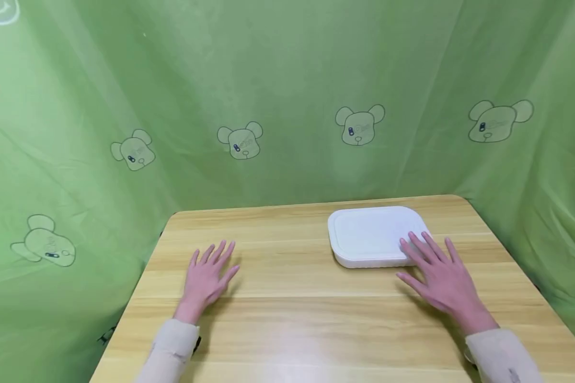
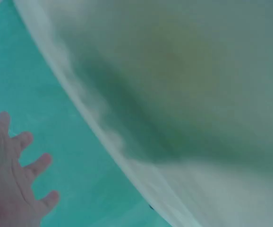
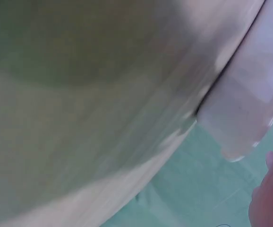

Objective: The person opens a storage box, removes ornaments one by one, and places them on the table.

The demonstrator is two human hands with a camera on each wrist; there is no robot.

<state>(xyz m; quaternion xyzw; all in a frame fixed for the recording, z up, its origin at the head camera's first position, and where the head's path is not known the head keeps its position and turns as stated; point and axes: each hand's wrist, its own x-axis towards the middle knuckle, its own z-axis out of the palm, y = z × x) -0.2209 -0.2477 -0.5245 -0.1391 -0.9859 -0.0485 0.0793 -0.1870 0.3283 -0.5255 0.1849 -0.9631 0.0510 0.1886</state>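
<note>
A white lidded box (image 1: 376,234) with rounded corners rests flat on the right half of the wooden table (image 1: 287,319). My right hand (image 1: 443,279) is spread, palm down, and its fingertips overlap the box's near right corner in the head view. In the right wrist view the side of the box (image 3: 245,99) shows beside the fingers at the right edge. Over the left part of the table my left hand (image 1: 205,279) is spread with straight fingers, holding nothing. The left wrist view shows that hand (image 2: 9,175) with its fingers apart.
A green curtain (image 1: 297,80) printed with bear heads hangs behind the table and along both sides. The table's far edge (image 1: 249,208) runs close to the curtain, with rounded corners at its ends.
</note>
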